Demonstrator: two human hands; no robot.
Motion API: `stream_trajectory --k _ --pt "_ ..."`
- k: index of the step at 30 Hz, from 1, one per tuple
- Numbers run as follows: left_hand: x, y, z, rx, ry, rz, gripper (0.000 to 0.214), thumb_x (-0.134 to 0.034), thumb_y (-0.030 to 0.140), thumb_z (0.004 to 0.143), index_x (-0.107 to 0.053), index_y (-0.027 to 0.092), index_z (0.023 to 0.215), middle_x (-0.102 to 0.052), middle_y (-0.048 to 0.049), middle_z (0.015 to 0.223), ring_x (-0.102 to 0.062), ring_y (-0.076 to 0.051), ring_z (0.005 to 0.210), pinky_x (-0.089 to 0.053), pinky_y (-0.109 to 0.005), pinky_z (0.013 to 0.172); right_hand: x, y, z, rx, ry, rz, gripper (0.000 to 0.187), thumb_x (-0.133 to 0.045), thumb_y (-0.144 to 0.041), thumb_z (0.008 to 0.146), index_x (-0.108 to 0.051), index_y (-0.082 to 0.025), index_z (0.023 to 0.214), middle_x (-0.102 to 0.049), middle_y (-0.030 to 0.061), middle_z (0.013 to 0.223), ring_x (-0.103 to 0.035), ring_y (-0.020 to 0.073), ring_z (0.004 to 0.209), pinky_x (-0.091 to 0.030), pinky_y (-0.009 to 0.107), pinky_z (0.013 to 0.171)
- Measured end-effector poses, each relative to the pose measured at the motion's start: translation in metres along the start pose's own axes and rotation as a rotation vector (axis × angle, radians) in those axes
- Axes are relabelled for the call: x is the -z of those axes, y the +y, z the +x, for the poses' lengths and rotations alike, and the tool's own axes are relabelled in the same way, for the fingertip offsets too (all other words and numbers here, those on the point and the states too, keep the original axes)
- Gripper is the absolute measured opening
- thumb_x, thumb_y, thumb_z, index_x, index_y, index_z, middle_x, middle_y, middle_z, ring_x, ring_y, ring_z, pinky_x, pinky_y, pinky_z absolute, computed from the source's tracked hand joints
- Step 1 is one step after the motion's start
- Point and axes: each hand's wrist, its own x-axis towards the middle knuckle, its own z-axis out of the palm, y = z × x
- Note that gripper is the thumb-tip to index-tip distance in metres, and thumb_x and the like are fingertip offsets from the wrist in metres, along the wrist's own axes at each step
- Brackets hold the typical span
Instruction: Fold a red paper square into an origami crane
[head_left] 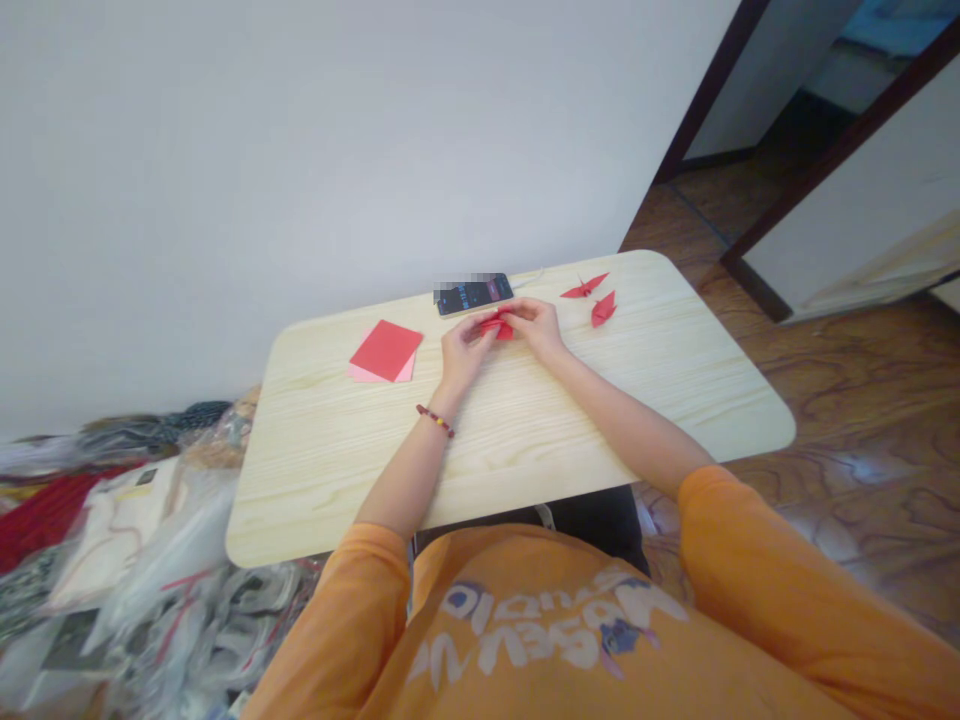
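Between my two hands is a small piece of red origami paper (505,330), partly folded and held just above the table near the phone. My left hand (463,348) grips its left side, thumb and fingers closed on it. From the right, my right hand (537,322) pinches the upper right part of the same paper. Fingers cover much of the paper, so its exact shape is hidden. Two folded red paper cranes, one with spread wings (585,287) and one more compact (603,310), lie to the right of my hands.
A stack of red and pink paper squares (386,350) lies on the left of the pale wooden table (315,470). The phone (474,294) lies behind my hands, against the wall side, with a white cable near it. Bagged clothes (150,560) are heaped left of the table.
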Motion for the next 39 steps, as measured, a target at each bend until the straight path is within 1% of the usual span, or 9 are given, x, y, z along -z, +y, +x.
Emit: stream_trajectory --k 6,11,15,22,27,31,34,37,39 --pt "-0.001 0.001 0.001 0.016 0.081 0.021 0.016 -0.075 0.028 0.071 -0.076 0.020 0.084 -0.075 -0.0055 0.089 -0.068 -0.021 0.084 -0.052 -0.036 0.088 -0.002 -0.002 -0.001 0.001 -0.004 0.037 0.023 -0.076 -0.032 0.058 -0.068 -0.019 0.075 -0.071 0.0045 0.082 -0.066 0.0189 0.080 -0.051 0.035 0.085" --pt "-0.001 -0.003 0.001 0.037 0.133 0.078 0.016 -0.076 0.029 0.069 -0.077 0.019 0.082 -0.075 -0.0053 0.082 -0.068 -0.021 0.078 -0.052 -0.035 0.083 -0.004 -0.003 -0.002 -0.046 0.097 -0.082 0.023 -0.075 -0.026 0.058 -0.066 -0.019 0.077 -0.068 0.0025 0.071 -0.065 0.0186 0.072 -0.052 0.034 0.076" --pt "-0.002 -0.005 0.000 0.024 0.133 0.132 0.017 -0.075 0.030 0.071 -0.078 0.018 0.083 -0.075 -0.0068 0.083 -0.069 -0.023 0.079 -0.051 -0.035 0.080 -0.007 -0.007 -0.007 -0.026 0.146 -0.223 0.018 -0.071 -0.022 0.064 -0.064 -0.020 0.081 -0.068 0.0022 0.070 -0.065 0.0191 0.069 -0.052 0.033 0.071" --pt "-0.007 0.000 -0.002 0.060 0.198 0.187 0.027 -0.073 0.040 0.072 -0.077 0.016 0.082 -0.075 -0.0056 0.080 -0.068 -0.021 0.076 -0.051 -0.030 0.073 -0.013 -0.019 -0.020 0.224 0.115 -0.652 0.011 -0.061 -0.018 0.078 -0.064 -0.021 0.088 -0.071 0.0004 0.078 -0.065 0.0174 0.073 -0.049 0.032 0.079" --pt "-0.004 -0.005 0.002 0.073 0.217 0.137 0.033 -0.070 0.046 0.072 -0.077 0.014 0.080 -0.074 -0.0043 0.075 -0.066 -0.017 0.068 -0.049 -0.026 0.065 -0.013 -0.019 -0.021 0.395 0.023 -0.809 0.013 -0.057 -0.012 0.081 -0.068 -0.018 0.085 -0.072 0.0058 0.088 -0.066 0.0199 0.086 -0.049 0.032 0.082" --pt "0.000 -0.010 0.006 0.112 0.234 0.049 0.034 -0.073 0.046 0.068 -0.077 0.015 0.079 -0.074 -0.0037 0.075 -0.065 -0.016 0.068 -0.049 -0.025 0.065 -0.012 -0.019 -0.020 0.374 -0.021 -0.650 0.015 -0.059 -0.015 0.081 -0.072 -0.018 0.088 -0.073 0.0064 0.093 -0.066 0.0187 0.086 -0.051 0.030 0.077" --pt "0.003 -0.013 0.008 0.146 0.239 -0.031 0.036 -0.075 0.047 0.066 -0.076 0.014 0.081 -0.074 -0.0046 0.079 -0.066 -0.017 0.071 -0.051 -0.026 0.068 -0.011 -0.019 -0.019 0.270 -0.015 -0.464 0.015 -0.062 -0.025 0.081 -0.074 -0.018 0.087 -0.073 0.0061 0.094 -0.065 0.0180 0.084 -0.052 0.028 0.071" --pt "0.004 -0.015 0.010 0.164 0.239 -0.081 0.037 -0.076 0.046 0.064 -0.076 0.014 0.084 -0.075 -0.0058 0.082 -0.068 -0.018 0.075 -0.052 -0.029 0.073 -0.010 -0.017 -0.014 0.144 -0.014 -0.245 0.022 -0.065 -0.038 0.078 -0.075 -0.018 0.082 -0.073 0.0063 0.092 -0.065 0.0186 0.085 -0.053 0.028 0.069" --pt "0.005 -0.016 0.012 0.165 0.227 -0.108 0.037 -0.077 0.045 0.063 -0.076 0.015 0.084 -0.075 -0.0063 0.085 -0.068 -0.019 0.078 -0.052 -0.030 0.076 -0.008 -0.014 -0.010 0.050 -0.056 -0.075 0.027 -0.068 -0.044 0.074 -0.074 -0.019 0.080 -0.073 0.0058 0.092 -0.065 0.0182 0.084 -0.053 0.027 0.067"
